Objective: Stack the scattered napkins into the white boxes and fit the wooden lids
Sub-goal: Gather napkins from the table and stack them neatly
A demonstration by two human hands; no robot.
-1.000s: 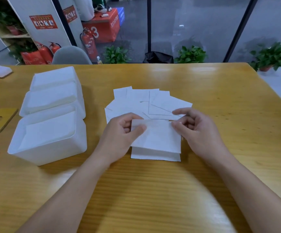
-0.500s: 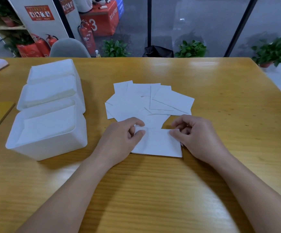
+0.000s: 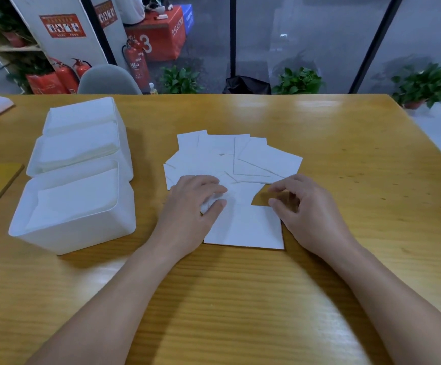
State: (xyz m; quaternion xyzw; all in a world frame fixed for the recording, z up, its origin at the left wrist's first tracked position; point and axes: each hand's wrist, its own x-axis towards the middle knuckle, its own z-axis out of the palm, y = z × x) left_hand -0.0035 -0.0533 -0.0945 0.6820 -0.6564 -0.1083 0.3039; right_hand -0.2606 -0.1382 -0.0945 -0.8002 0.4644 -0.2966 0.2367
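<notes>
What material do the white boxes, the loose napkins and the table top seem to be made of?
White boxes: probably plastic, matte and slightly translucent, with rounded moulded corners.
Napkins: thin white paper or tissue, matte; they lie flat with sharp edges and faint fold lines.
Table: wood or a wood-look veneer, I cannot tell which; yellow-brown grain lines with a semi-gloss finish that reflects light.

The table (image 3: 319,143) was wood with a glossy varnish and a fine straight grain, throwing back window light. The napkins (image 3: 240,159) at centre were thin matt white paper, faintly creased. The white boxes (image 3: 82,227) at left looked like smooth, slightly translucent plastic. The lid (image 3: 0,177) at the left edge was flat matt wood.
</notes>
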